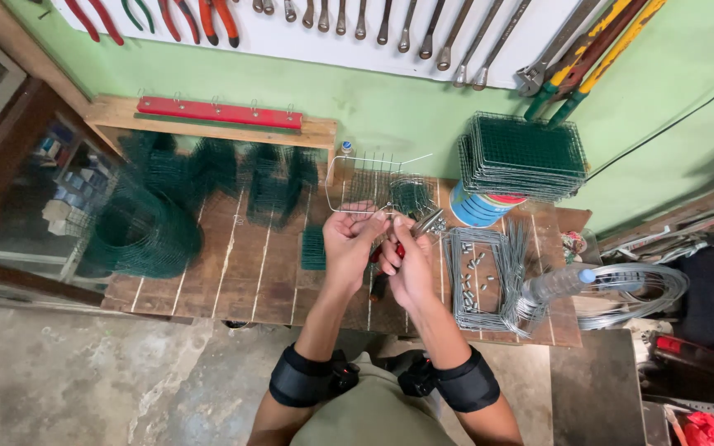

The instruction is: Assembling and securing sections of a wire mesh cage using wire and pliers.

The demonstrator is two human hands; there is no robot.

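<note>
Both hands working on a bare silver wire frame over the wooden bench.

Fingertips and the exact contact points are overlapping, so the grip detail is hard to make out; the tool's jaws are hidden behind the fingers. Both forearms are reaching forward, wrists bent inward, meeting at bench centre. The left hand (350,239) is closing its fingers on the near edge of the bare silver wire frame (371,188), which is standing on the brown slatted wooden bench (241,264). The right hand (407,266) is curling shut around red-handled pliers (399,249), just beside the frame. A grey pile of bent wire pieces (479,279) is lying to the right.
</note>
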